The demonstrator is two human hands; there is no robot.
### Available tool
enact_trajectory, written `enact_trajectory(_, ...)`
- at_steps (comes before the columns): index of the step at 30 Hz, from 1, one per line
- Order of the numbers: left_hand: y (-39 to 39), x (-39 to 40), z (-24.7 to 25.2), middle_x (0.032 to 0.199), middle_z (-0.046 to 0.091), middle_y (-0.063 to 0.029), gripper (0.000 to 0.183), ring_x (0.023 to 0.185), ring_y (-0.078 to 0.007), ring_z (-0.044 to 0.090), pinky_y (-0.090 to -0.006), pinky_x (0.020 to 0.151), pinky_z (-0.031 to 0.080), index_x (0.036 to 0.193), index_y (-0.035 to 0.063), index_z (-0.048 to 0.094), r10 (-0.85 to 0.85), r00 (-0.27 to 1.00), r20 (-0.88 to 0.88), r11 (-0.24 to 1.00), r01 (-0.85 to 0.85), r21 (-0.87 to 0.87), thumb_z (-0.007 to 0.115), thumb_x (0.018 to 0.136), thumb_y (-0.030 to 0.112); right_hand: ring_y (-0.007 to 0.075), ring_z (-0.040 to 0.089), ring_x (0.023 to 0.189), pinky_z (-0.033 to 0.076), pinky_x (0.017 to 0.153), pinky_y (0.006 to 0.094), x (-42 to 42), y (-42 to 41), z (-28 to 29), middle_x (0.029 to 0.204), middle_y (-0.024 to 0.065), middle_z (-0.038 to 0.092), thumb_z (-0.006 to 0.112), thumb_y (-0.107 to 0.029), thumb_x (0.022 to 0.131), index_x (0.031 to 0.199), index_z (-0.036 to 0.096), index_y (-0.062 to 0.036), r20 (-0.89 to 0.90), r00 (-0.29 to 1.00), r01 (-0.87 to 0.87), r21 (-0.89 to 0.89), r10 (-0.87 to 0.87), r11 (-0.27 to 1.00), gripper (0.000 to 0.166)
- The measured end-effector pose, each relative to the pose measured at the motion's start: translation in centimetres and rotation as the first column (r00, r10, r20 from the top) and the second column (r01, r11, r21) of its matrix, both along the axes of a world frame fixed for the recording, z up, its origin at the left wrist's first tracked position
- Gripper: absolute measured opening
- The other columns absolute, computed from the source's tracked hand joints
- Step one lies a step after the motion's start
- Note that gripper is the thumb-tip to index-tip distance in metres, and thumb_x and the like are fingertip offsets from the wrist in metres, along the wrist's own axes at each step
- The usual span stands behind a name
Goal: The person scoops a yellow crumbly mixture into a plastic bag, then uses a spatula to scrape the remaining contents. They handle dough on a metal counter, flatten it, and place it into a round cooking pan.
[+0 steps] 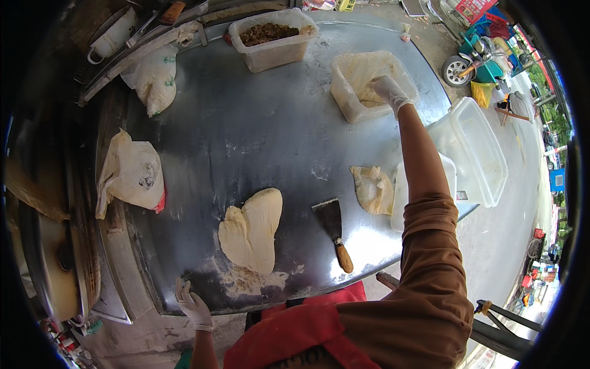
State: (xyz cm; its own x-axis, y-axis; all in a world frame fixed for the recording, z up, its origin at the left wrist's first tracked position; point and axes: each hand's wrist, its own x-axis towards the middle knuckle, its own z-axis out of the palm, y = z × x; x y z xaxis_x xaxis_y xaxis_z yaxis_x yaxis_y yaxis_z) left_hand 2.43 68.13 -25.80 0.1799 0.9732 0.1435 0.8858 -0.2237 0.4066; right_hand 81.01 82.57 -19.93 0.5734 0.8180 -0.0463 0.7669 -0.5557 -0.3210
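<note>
My right hand, in a thin clear glove, reaches into a whitish plastic tub on the far right of the metal tabletop. Its fingertips are down inside, so what they touch is hard to see. Gloved as well, my left hand rests at the near left edge of the table, fingers apart and holding nothing. A folded lump of pale dough lies between my hands, close to me, with scattered flour at its near end. To its right is a wide-bladed scraper with a wooden handle.
A tub of dark brown chopped filling stands at the back. Plastic bags and a white bag of flour-like powder sit along the left. On the right are a knotted bag and a clear plastic bin. A pot is back left.
</note>
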Motion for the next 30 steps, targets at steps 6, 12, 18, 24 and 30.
enact_trajectory(6,0.2,0.2,-0.6,0.139,0.046,-0.0203,0.037,0.122,-0.0366,0.048,-0.043,0.099,0.045,0.112,-0.0001,0.057,0.044,0.998,0.053,0.998,-0.042,-0.055,0.045,0.08,-0.014,0.0308,0.069,0.089,0.053,0.076,0.0372,8.4,0.9,-9.3,0.098,0.0193,0.07,0.06,-0.015,0.083,0.097,0.072,-0.0025,0.379,0.854,-0.16,-0.461,0.357,0.873,0.023)
enact_trajectory(12,0.4,1.2,1.0,0.135,0.049,-0.0198,0.037,0.126,-0.0365,0.046,-0.045,0.103,0.041,0.109,0.0018,0.059,0.066,0.998,-0.018,0.997,-0.067,-0.038,0.046,0.079,-0.014,0.0343,0.067,0.096,0.054,0.08,0.0401,6.0,0.8,-5.9,0.099,0.0193,0.07,0.072,-0.017,0.073,0.102,0.071,-0.0012,0.225,0.958,-0.04,-0.509,0.177,0.86,0.033)
enact_trajectory(18,0.0,0.3,0.2,0.135,0.047,-0.0222,0.038,0.122,-0.0386,0.047,-0.0471,0.102,0.038,0.112,0.0015,0.056,0.066,0.997,-0.038,0.994,-0.069,-0.084,0.045,0.079,-0.013,0.0329,0.061,0.112,0.051,0.091,0.0414,3.6,1.5,-2.6,0.12,0.0166,0.064,0.077,-0.015,0.068,0.121,0.064,-0.0069,0.171,0.976,-0.002,-0.621,0.138,0.784,0.055)
enact_trajectory(24,0.3,0.5,0.3,0.134,0.048,-0.0211,0.037,0.12,-0.0373,0.048,-0.046,0.101,0.039,0.11,0.0023,0.058,0.038,0.995,-0.089,0.999,-0.04,-0.027,0.046,0.078,-0.011,0.0328,0.064,0.106,0.051,0.089,0.0404,4.1,1.1,-3.9,0.108,0.0189,0.068,0.084,-0.014,0.058,0.102,0.072,-0.0035,0.213,0.952,-0.076,-0.535,0.222,0.841,0.046)
enact_trajectory(30,0.6,0.5,-0.3,0.136,0.047,-0.0204,0.036,0.12,-0.036,0.051,-0.0432,0.099,0.044,0.111,0.0006,0.057,0.034,0.998,-0.053,0.997,-0.038,-0.072,0.046,0.08,-0.014,0.0351,0.068,0.092,0.055,0.079,0.0404,6.9,0.4,-5.0,0.097,0.0198,0.07,0.082,-0.011,0.059,0.101,0.072,-0.0017,0.169,0.962,-0.098,-0.522,0.216,0.847,0.044)
